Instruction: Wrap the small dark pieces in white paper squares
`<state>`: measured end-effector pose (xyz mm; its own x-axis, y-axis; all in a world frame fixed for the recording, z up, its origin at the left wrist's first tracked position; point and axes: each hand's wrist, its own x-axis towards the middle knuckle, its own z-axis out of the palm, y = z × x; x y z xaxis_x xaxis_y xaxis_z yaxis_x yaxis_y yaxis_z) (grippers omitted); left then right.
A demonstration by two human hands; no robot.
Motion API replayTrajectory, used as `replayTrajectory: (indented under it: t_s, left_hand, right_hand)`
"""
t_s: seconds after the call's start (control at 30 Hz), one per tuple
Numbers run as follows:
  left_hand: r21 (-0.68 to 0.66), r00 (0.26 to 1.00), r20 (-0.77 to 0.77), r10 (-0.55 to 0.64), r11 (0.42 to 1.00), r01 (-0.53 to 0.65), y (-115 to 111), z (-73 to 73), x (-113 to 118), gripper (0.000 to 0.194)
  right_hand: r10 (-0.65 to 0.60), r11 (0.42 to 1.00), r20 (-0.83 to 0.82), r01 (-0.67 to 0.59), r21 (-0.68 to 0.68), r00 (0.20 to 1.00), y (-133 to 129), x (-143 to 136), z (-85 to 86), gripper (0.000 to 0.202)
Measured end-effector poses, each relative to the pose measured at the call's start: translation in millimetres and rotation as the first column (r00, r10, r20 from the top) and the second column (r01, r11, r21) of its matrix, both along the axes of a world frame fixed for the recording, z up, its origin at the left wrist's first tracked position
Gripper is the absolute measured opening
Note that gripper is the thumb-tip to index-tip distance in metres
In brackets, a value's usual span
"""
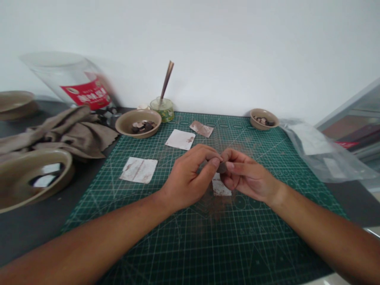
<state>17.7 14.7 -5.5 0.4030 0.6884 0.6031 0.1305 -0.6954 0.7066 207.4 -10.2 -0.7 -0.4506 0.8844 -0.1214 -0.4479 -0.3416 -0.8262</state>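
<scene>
Both hands meet over the middle of the green cutting mat (190,237). Between their fingertips is a small dark grey-brown piece (222,168), partly covered by the fingers. My left hand (194,174) pinches it from the left with thumb and forefinger. From the right, my right hand (246,172) has its fingers closed on the same piece. Just below the hands a small whitish square (222,189) lies on the mat, with reddish-brown dust around it. Further left are a stained white square (139,170), another white square (180,139) and a brownish one (202,129).
Bowls with small pieces stand at the mat's back left (138,123) and back right (263,119). At left are a large bowl (63,166), a brown cloth (86,134) and a clear jar (62,75). A green holder (166,111) has sticks; a plastic bag (320,154) lies right.
</scene>
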Motion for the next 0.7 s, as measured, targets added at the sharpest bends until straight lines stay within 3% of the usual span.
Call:
replayTrajectory:
  t_s: [0.3, 0.7]
  left_hand:
    - [0.007, 0.997, -0.041, 0.067, 0.998, -0.067, 0.0, -0.3, 3.3, 0.017]
    - [0.175, 0.998, -0.045, 0.043, 0.984, -0.034, -0.5, 0.8, 3.9, 0.018]
  right_hand:
    - [-0.013, 1.0, 0.053, 0.012, 0.017, 0.999, -0.9, -4.5, 0.6, 0.026]
    - [-0.032, 0.999, -0.039, 0.031, -0.026, 0.999, -3.8, -5.4, 0.4, 0.024]
